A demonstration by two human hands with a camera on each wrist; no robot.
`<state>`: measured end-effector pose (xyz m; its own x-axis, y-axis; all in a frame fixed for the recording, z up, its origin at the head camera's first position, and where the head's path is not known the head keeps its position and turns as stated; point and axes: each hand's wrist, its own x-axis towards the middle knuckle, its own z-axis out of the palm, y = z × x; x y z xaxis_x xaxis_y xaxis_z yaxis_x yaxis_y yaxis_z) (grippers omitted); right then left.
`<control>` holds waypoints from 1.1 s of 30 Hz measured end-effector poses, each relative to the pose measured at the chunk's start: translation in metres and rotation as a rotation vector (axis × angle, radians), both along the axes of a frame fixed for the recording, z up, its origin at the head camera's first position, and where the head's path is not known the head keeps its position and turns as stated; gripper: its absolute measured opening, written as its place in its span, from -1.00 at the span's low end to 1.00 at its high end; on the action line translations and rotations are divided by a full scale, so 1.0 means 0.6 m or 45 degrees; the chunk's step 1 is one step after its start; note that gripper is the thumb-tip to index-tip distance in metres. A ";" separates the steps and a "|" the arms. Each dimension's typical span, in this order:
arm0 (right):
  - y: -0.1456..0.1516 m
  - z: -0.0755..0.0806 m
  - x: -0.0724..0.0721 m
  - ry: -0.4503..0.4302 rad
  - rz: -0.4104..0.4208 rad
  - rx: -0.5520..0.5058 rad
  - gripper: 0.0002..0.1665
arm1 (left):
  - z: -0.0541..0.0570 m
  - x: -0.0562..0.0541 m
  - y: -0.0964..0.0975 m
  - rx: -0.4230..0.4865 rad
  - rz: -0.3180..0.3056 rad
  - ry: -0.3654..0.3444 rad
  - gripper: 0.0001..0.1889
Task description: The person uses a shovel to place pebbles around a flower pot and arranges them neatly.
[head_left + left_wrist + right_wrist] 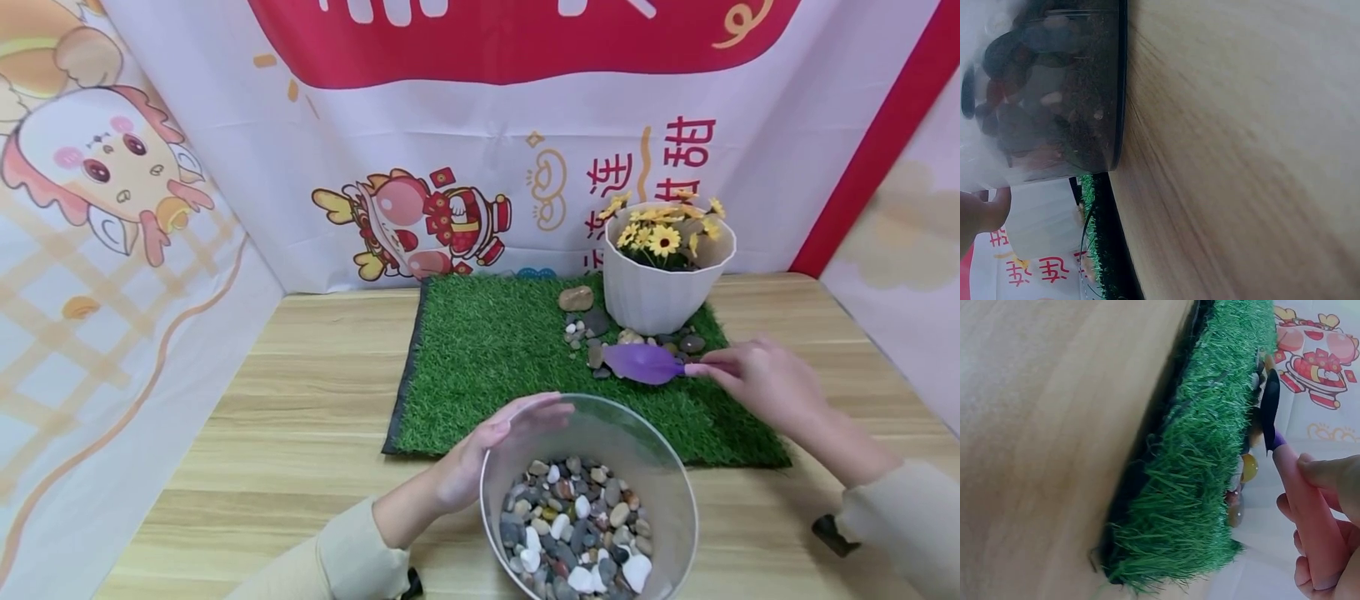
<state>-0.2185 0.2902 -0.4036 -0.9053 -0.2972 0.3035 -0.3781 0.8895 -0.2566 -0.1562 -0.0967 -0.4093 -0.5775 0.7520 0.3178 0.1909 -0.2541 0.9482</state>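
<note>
My right hand (772, 383) grips the pink handle (1310, 515) of a small garden trowel with a purple blade (645, 364). The blade is held low over the artificial grass mat (495, 358), beside pebbles (596, 354) at the foot of a white flower pot (652, 292). Against the outer left side of a clear plastic bucket (678, 475) rests my left hand (480, 454), its fingers extended and seen partly through the wall. Mixed pebbles (573, 533) in white, grey and brown cover the bucket's bottom. Yellow flowers (663, 240) fill the pot.
The mat lies toward the back of a wooden table (300, 417). A larger tan stone (576, 298) sits left of the pot. Printed cloth (285, 167) hangs behind the table and along both sides.
</note>
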 end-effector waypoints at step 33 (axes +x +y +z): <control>0.015 0.108 0.038 0.401 0.126 0.022 -0.58 | 0.001 0.000 -0.002 -0.030 0.014 0.007 -0.30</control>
